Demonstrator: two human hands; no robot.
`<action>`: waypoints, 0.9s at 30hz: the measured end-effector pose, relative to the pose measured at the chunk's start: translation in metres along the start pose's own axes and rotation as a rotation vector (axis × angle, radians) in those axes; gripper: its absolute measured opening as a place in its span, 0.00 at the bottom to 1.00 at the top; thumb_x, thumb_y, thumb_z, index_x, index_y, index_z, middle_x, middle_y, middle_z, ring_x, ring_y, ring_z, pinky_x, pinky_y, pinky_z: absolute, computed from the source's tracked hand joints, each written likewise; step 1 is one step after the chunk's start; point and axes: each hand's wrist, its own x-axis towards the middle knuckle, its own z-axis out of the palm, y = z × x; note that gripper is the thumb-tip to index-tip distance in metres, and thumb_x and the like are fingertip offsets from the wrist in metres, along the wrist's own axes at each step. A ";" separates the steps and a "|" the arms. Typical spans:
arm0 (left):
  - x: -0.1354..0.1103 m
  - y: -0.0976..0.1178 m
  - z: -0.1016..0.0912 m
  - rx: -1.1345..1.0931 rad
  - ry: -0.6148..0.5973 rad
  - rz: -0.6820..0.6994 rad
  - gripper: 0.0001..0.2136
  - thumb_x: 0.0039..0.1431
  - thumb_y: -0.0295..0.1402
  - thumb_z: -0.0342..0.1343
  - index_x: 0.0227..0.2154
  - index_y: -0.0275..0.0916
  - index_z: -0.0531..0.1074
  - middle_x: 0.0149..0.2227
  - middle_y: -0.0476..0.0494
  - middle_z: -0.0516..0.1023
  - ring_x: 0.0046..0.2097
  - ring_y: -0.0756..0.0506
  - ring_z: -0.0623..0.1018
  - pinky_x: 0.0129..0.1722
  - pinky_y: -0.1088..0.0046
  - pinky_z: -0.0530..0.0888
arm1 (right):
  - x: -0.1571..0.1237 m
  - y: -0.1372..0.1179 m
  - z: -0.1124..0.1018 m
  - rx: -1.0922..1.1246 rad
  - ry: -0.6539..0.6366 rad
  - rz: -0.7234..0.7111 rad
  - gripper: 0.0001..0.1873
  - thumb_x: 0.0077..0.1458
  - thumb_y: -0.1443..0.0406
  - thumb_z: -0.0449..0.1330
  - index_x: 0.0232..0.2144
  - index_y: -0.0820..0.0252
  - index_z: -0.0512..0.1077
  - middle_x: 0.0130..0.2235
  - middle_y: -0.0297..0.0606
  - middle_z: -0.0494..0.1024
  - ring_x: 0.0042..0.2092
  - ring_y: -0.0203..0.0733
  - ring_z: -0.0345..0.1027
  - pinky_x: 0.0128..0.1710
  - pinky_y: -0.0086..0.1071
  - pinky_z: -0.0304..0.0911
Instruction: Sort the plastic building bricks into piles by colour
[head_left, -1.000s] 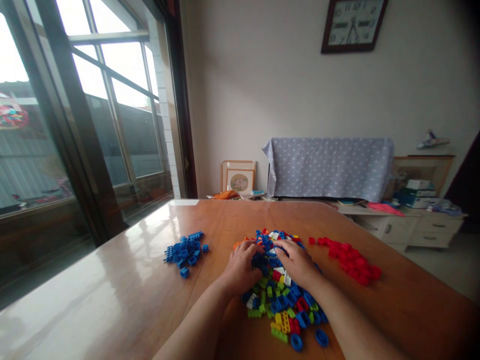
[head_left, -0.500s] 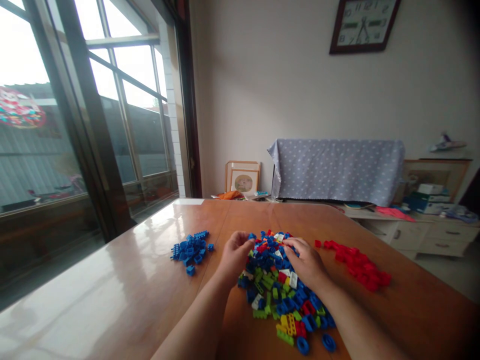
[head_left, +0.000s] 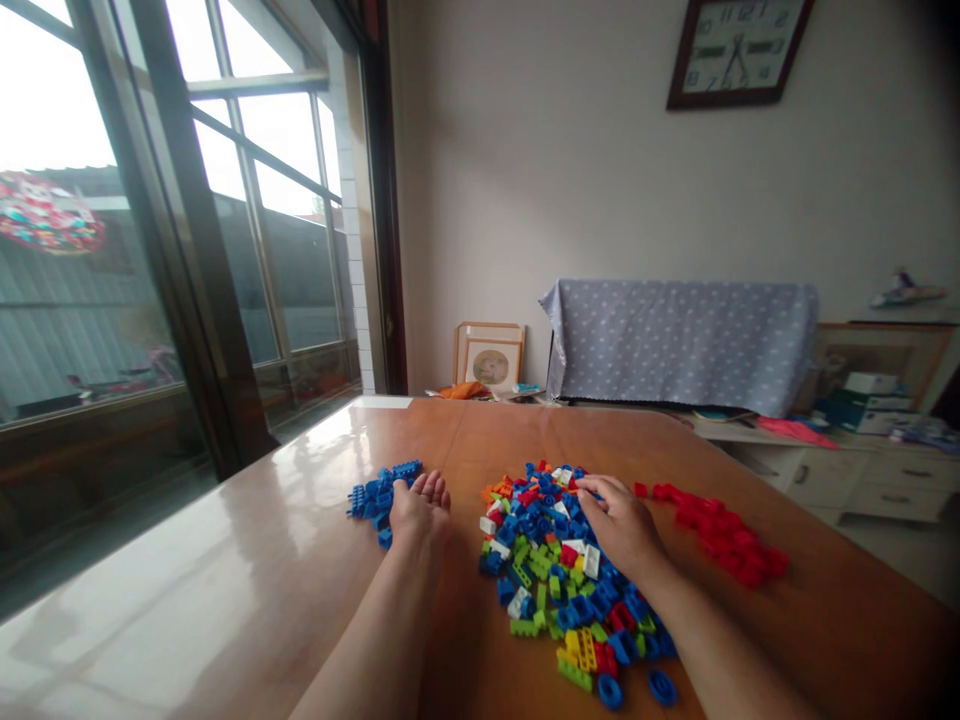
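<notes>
My left hand is at the right edge of a pile of blue toy bricks. Its palm is turned partly up, the fingers are spread, and no brick shows in it. My right hand rests over the upper right side of a large mixed heap of toy bricks in blue, green, red, white, yellow and orange. The right thumb and forefinger are apart at the heap's edge, touching or just above bricks there; I see nothing held between them.
A pile of red bricks lies on the right of the glossy wooden table. Two blue round pieces sit at the heap's near end. Behind the table are a cloth-covered object and a white cabinet.
My left hand has moved left from the mixed heap to the blue pile, and its fingers have opened out. My right hand has stayed at the heap almost unchanged.
</notes>
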 end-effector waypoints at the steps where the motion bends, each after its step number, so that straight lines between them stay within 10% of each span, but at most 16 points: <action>1: -0.002 -0.001 0.002 0.019 -0.006 0.004 0.17 0.68 0.43 0.36 0.37 0.40 0.67 0.40 0.41 0.76 0.34 0.49 0.77 0.32 0.74 0.69 | 0.000 0.000 0.000 0.002 -0.003 0.002 0.14 0.62 0.58 0.53 0.41 0.54 0.76 0.47 0.41 0.77 0.49 0.46 0.72 0.50 0.40 0.69; 6: -0.023 -0.016 0.014 0.226 -0.130 0.082 0.12 0.53 0.40 0.61 0.35 0.38 0.72 0.35 0.42 0.79 0.31 0.49 0.75 0.30 0.75 0.65 | 0.000 -0.002 0.001 -0.020 -0.045 -0.029 0.14 0.62 0.58 0.53 0.41 0.55 0.76 0.45 0.42 0.78 0.49 0.46 0.72 0.51 0.41 0.67; 13: -0.059 -0.036 0.014 1.017 -0.686 0.592 0.10 0.42 0.33 0.68 0.29 0.43 0.76 0.31 0.45 0.76 0.39 0.40 0.73 0.41 0.68 0.67 | -0.006 -0.016 -0.003 -0.178 -0.259 -0.116 0.23 0.59 0.50 0.57 0.51 0.51 0.75 0.57 0.43 0.73 0.61 0.54 0.62 0.61 0.51 0.56; 20: -0.058 -0.039 0.007 1.138 -0.717 0.701 0.11 0.37 0.23 0.67 0.23 0.45 0.74 0.29 0.43 0.73 0.46 0.34 0.70 0.51 0.61 0.62 | -0.010 -0.017 -0.002 -0.202 -0.338 -0.105 0.24 0.56 0.50 0.60 0.52 0.51 0.75 0.60 0.45 0.70 0.61 0.55 0.61 0.61 0.52 0.56; 27: -0.054 -0.037 0.019 0.813 -0.586 0.482 0.07 0.48 0.36 0.65 0.28 0.39 0.76 0.30 0.44 0.76 0.34 0.45 0.73 0.33 0.73 0.66 | -0.009 -0.015 -0.001 -0.172 -0.312 -0.087 0.24 0.58 0.50 0.58 0.52 0.54 0.75 0.60 0.47 0.69 0.61 0.55 0.61 0.61 0.52 0.57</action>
